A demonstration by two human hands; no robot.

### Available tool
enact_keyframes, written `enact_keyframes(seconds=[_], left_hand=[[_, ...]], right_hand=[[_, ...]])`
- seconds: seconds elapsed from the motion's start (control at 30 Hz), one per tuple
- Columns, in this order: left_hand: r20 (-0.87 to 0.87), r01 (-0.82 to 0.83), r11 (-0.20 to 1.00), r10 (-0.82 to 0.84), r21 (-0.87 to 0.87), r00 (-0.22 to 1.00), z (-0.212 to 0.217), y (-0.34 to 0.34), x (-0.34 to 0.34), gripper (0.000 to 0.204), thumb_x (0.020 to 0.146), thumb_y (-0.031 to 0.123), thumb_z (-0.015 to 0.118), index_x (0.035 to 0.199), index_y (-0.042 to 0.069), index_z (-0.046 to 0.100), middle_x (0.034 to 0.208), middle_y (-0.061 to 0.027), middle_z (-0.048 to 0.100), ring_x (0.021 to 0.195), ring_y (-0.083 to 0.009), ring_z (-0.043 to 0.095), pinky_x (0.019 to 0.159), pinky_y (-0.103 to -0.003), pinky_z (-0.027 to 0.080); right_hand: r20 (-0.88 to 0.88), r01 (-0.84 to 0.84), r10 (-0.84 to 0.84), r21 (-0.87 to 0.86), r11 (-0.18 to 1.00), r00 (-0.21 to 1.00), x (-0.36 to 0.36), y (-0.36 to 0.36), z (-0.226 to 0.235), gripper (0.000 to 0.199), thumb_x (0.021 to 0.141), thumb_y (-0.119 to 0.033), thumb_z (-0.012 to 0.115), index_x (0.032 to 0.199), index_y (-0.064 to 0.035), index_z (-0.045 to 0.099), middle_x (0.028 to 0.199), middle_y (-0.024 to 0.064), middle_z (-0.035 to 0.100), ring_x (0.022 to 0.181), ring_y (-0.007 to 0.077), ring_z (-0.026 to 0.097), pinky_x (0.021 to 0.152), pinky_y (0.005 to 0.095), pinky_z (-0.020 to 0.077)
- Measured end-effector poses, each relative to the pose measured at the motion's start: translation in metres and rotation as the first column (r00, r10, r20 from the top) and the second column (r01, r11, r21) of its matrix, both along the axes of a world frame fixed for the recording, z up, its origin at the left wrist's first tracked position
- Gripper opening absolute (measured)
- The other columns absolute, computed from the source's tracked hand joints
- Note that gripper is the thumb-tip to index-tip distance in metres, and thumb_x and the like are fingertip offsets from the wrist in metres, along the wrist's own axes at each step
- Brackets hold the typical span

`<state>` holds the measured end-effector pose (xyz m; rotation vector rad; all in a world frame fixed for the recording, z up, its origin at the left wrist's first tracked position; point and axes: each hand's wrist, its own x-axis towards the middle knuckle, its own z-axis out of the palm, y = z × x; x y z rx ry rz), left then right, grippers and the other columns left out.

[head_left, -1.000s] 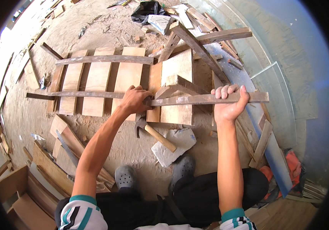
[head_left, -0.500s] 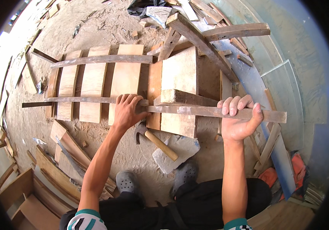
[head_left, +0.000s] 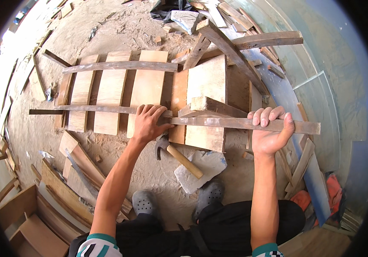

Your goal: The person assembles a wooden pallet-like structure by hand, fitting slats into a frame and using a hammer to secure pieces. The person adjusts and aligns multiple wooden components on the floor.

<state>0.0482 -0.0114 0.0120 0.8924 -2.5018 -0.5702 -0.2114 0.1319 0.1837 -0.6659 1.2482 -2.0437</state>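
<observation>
Since the earlier frame I see the batten (head_left: pixel 218 123) sitting a bit lower in view, closer to the knees; both hands kept the same grips on it, and the hammer (head_left: pixel 179 155) hasn't moved. One long batten in hand, long axis left-right across the frame, its right end poking out past the right hand. It lies across the boards (head_left: pixel 111 92): I count four pale boards side by side, plus a second batten (head_left: pixel 119 66) across their far ends. Left hand (head_left: pixel 149 124) is pressed palm-down on the batten, fingers spread, not curled under. Right hand (head_left: pixel 270 130) is wrapped around it, fingers over the top. One hammer lies just behind the left hand, head touching a flat stone (head_left: pixel 205 171).
</observation>
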Motion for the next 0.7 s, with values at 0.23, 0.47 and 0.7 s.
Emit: enact_keyframes(seconds=[0.23, 0.47, 0.7], left_hand=[[0.020, -0.016, 0.999, 0.016, 0.027, 1.000, 0.004, 0.002, 0.003, 0.058, 0.064, 0.039, 0.082, 0.111, 0.010, 0.064, 0.109, -0.0044, 0.065, 0.107, -0.0238, 0.055, 0.098, -0.039, 0.036], [0.227, 0.040, 0.993, -0.065, 0.111, 0.972, 0.018, 0.000, 0.003, 0.065, 0.067, 0.040, 0.080, 0.121, 0.011, 0.058, 0.121, -0.0063, 0.060, 0.117, -0.0256, 0.049, 0.103, -0.041, 0.033], [0.135, 0.127, 0.978, -0.150, 0.164, 0.979, 0.005, -0.009, 0.016, 0.076, 0.068, 0.040, 0.080, 0.131, 0.012, 0.049, 0.128, -0.0105, 0.056, 0.126, -0.0314, 0.044, 0.112, -0.047, 0.024]], right_hand=[[0.017, 0.074, -0.075, 0.057, 0.996, 0.997, 0.006, -0.003, 0.004, 0.039, 0.091, -0.046, 0.044, 0.075, -0.0113, 0.047, 0.061, 0.0040, 0.047, 0.060, 0.0228, 0.050, 0.069, 0.0426, 0.0450], [0.022, 0.120, -0.123, 0.103, 0.987, 0.992, 0.009, -0.002, 0.007, 0.040, 0.090, -0.047, 0.050, 0.075, -0.0102, 0.047, 0.064, 0.0075, 0.050, 0.067, 0.0256, 0.053, 0.074, 0.0441, 0.0456], [0.052, 0.105, -0.113, 0.131, 0.986, 0.992, 0.007, 0.000, 0.006, 0.042, 0.091, -0.047, 0.049, 0.078, -0.0073, 0.049, 0.070, 0.0105, 0.055, 0.073, 0.0279, 0.057, 0.076, 0.0433, 0.0479]])
